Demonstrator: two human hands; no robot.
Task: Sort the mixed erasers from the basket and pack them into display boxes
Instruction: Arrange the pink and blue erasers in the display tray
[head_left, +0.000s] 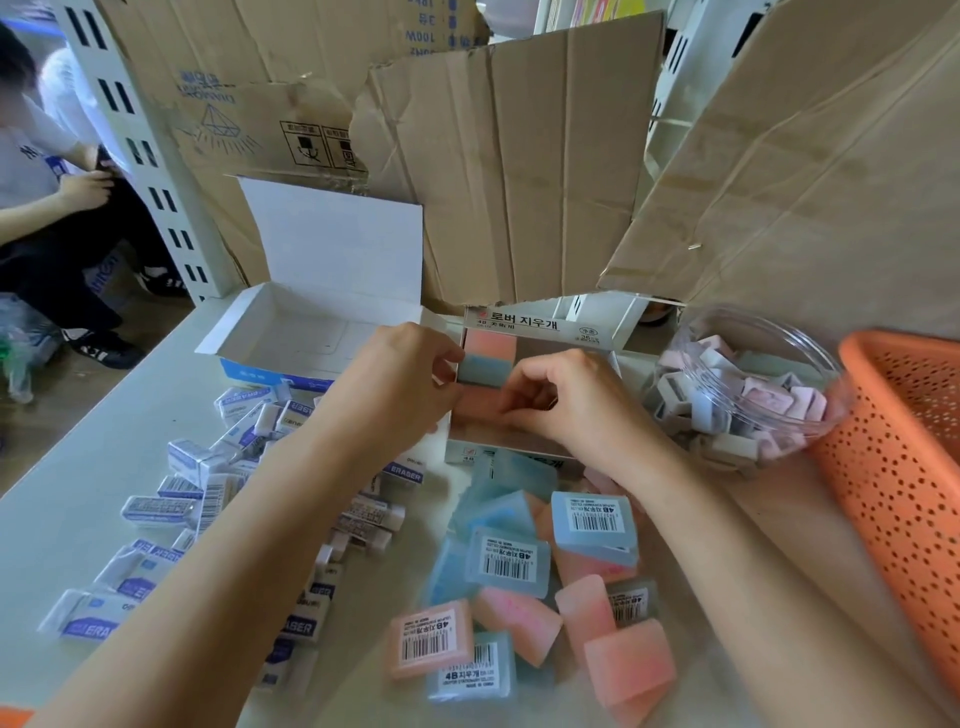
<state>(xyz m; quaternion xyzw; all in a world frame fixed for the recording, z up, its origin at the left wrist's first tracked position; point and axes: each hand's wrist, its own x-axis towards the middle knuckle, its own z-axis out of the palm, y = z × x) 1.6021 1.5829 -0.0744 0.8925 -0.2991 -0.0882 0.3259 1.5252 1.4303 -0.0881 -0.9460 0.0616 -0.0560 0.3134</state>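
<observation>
erasers (485, 370) in display box (524, 326)

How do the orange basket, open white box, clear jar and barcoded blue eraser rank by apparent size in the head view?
1-2. orange basket and open white box: similar; basket cropped, unsure.
3. clear jar.
4. blue eraser, though nearest.

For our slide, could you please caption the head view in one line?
Left hand holds the display box while the right hand pinches a pink eraser into it beside a blue eraser.
</observation>
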